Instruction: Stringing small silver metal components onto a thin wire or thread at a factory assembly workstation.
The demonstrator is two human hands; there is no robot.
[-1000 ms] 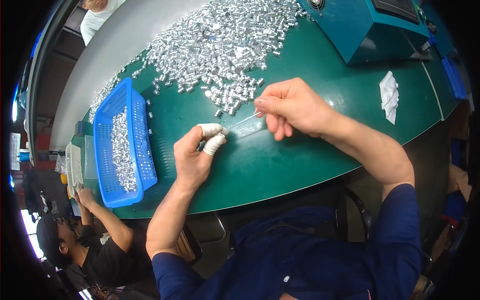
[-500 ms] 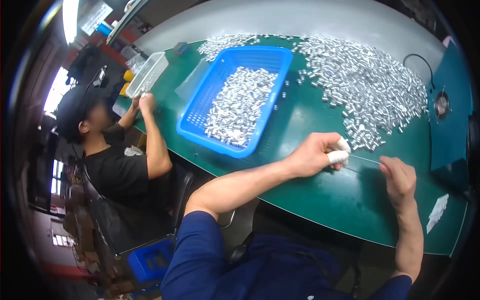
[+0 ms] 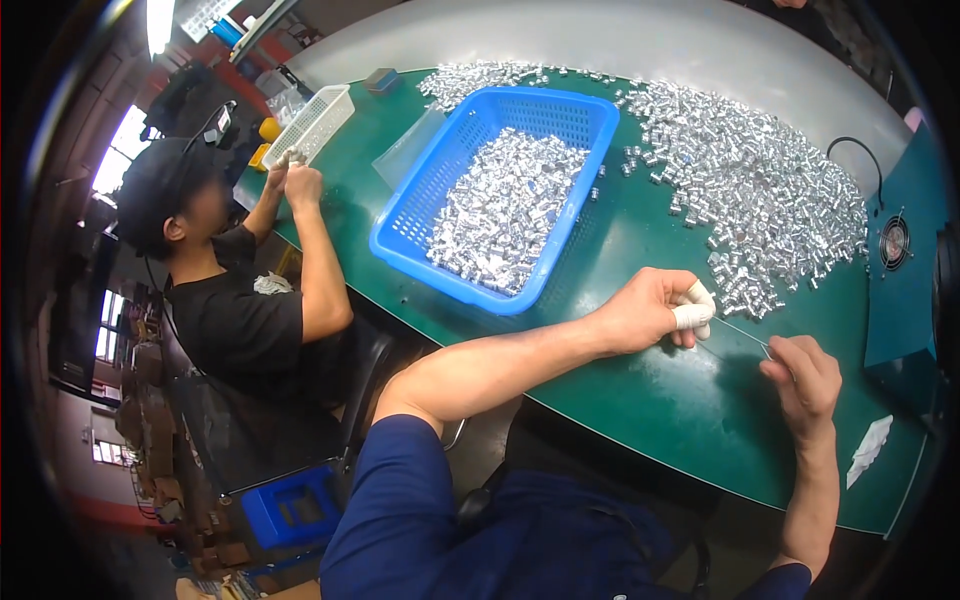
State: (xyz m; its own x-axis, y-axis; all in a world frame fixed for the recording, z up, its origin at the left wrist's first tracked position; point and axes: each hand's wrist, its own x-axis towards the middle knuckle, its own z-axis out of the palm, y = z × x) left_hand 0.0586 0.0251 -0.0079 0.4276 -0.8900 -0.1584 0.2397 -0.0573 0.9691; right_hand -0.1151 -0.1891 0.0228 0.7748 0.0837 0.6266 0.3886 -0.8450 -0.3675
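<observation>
My left hand (image 3: 650,312) is closed above the green table, its thumb and fingers pinched together. White wraps (image 3: 693,314) cover some of its fingertips. What sits inside that pinch is hidden. A thin, straight metal rod (image 3: 740,331) runs from the left fingertips across to my right hand (image 3: 808,380). The right thumb and fingers grip the rod's other end. Beyond both hands lies a wide heap of small, shiny silver metal cylinders (image 3: 750,180). More of these pieces (image 3: 505,205) fill part of a blue perforated plastic basket (image 3: 450,287) to the left.
At left, a co-worker in black (image 3: 235,310) works beside a white plastic basket (image 3: 325,122). A teal box with a fan (image 3: 895,240) stands at the right edge. Crumpled white paper (image 3: 868,450) lies near the right forearm. A clear plastic bag (image 3: 408,150) rests beside the blue basket.
The whole view has shifted a little, so the table's things appear farther right. Both hands keep nearly the same pose, the rod still between them, now slanting slightly more steeply.
</observation>
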